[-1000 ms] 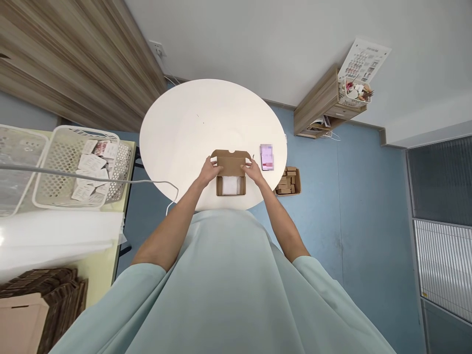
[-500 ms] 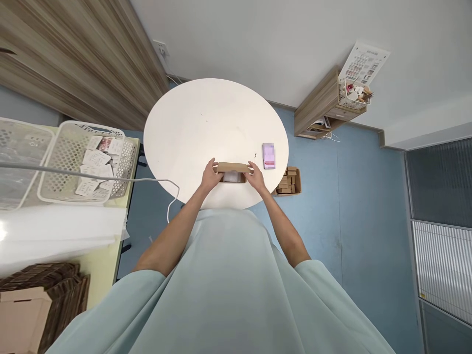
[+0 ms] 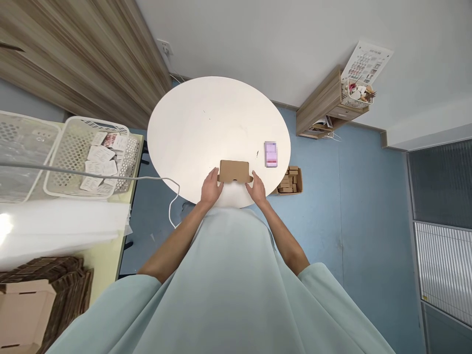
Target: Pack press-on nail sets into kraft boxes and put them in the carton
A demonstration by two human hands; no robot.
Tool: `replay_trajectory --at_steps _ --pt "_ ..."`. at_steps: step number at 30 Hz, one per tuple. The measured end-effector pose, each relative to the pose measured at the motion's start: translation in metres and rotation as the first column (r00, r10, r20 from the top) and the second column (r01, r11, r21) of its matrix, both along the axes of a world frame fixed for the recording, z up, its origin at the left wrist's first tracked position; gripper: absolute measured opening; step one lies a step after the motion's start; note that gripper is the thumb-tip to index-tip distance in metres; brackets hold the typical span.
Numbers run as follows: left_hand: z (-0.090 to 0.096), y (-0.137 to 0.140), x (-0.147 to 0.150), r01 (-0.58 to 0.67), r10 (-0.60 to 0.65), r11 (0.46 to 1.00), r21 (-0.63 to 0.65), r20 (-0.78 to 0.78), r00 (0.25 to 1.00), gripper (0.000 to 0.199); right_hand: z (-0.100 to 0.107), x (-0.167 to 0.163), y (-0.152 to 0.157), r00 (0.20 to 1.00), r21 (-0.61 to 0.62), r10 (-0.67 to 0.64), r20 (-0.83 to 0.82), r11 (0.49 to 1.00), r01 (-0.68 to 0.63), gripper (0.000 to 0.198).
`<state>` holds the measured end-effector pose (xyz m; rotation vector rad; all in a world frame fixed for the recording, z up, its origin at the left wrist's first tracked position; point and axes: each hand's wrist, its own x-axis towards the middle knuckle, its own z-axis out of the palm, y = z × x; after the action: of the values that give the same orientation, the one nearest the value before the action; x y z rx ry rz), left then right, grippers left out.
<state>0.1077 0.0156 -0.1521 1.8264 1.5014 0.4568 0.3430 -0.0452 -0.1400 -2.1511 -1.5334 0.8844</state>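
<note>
Far to the left of the cardboard box (image 3: 234,170), the white basket (image 3: 70,157) held its loose printed cards, the same as in the earlier views. Just at the box's left end was the left hand (image 3: 212,187), its fingers loosely curved and its thumb held apart from them beside the tab there; whether it pinched that tab, the view could not tell.

The box itself lay on the round white table (image 3: 184,118), near the edge closest to the person. Its lid had stood raised a second before, showing a white item inside, and then tipped forward; now it lay folded over, and that item was hidden. Small tabs jutted out at both ends, so the closing looked nearly done but not fully tucked.

At the box's right end, the right hand (image 3: 257,188) mirrored the left, half open around the other tab, its grip equally unclear. Farther right of the box, the pinkish packet (image 3: 271,154) lay apart, untouched; beyond that sat an open carton (image 3: 299,181) of small brown boxes.
</note>
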Motion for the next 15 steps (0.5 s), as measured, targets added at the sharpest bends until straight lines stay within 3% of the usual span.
replay_trajectory --at_steps 4,6,10,15 --pt "0.009 -0.007 -0.002 0.046 -0.048 0.998 -0.038 -0.053 0.997 0.055 0.015 -0.004 -0.004 0.996 -0.053 0.048 0.076 0.998 -0.044 0.053" --pt "0.012 -0.009 -0.002 0.066 -0.074 0.994 -0.086 -0.086 0.994 0.048 0.021 -0.006 -0.003 0.99 -0.141 0.083 0.116 0.988 -0.066 0.045" --pt "0.012 -0.014 -0.001 0.075 -0.112 0.975 -0.208 -0.171 0.979 0.036 0.026 -0.011 -0.002 0.973 -0.348 0.137 0.185 0.935 -0.066 0.039" --pt "0.005 -0.017 0.002 0.032 -0.084 0.96 -0.277 -0.181 0.98 0.034 0.021 -0.014 -0.005 0.968 -0.411 0.169 0.184 0.908 -0.081 0.037"
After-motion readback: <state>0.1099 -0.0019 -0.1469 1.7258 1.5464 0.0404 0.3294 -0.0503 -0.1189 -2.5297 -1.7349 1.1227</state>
